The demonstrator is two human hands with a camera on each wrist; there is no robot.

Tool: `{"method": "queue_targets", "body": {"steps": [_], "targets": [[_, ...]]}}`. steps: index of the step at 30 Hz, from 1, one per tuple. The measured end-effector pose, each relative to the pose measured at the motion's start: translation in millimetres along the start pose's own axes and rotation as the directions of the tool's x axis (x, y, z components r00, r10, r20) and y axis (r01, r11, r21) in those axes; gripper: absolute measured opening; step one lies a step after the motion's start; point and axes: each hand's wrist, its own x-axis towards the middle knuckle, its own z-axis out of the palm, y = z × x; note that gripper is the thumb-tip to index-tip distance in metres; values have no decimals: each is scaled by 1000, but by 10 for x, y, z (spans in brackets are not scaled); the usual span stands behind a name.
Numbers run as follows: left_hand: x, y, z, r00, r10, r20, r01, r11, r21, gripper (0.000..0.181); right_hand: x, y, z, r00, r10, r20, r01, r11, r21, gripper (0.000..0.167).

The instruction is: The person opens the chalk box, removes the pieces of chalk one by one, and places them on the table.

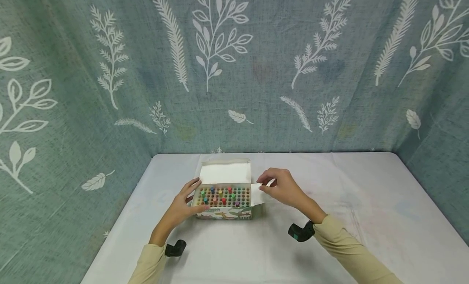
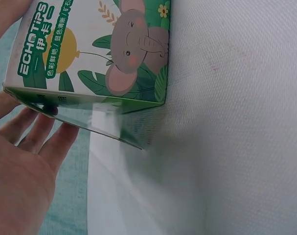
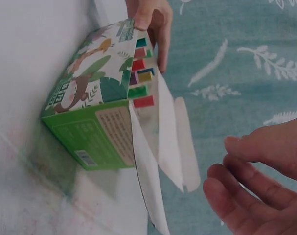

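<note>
A cardboard box (image 1: 224, 212) printed with cartoon animals stands on the table, its lid (image 1: 225, 172) raised at the back. Rows of coloured round ends (image 1: 220, 198) fill it; several coloured sticks (image 3: 138, 65) stick up above the others. My left hand (image 1: 181, 204) grips the box's left end, thumb at the front edge and fingers toward the back. Beside the right end is my right hand (image 1: 283, 188), its fingers bent near the white side flap (image 1: 257, 194). In the right wrist view these fingers are apart from the flap and hold nothing.
The white-covered table (image 1: 329, 251) has a straight back edge. A green-blue curtain (image 1: 234, 72) with white leaf prints hangs behind and at both sides. Black wrist cameras (image 1: 301, 232) are worn below both hands.
</note>
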Motion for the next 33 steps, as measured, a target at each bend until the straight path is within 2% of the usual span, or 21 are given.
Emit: {"method": "queue_targets", "body": {"steps": [7, 11, 18, 23, 30, 33], "targets": [[-3, 14, 15, 1000, 16, 0, -16, 1000, -1, 88, 59, -29, 117, 998, -41, 56, 41, 999, 3, 13], [-5, 23, 16, 1000, 1, 0, -1, 1000, 10, 90, 86, -58, 184, 992, -66, 103, 66, 998, 0, 13], [53, 62, 15, 1000, 5, -5, -5, 1000, 17, 91, 146, -67, 293, 983, -90, 162, 93, 996, -8, 14], [45, 99, 12, 1000, 15, 3, -15, 1000, -12, 89, 197, -65, 407, 958, -132, 254, 141, 990, -16, 17], [-52, 380, -26, 1000, 1, 22, 0, 999, -50, 86, 254, -74, 583, 914, -138, 382, 194, 975, -111, 24], [-90, 407, -40, 1000, -9, 20, 9, 999, -37, 85, 253, -71, 658, 897, -147, 417, 226, 963, -147, 24]]}}
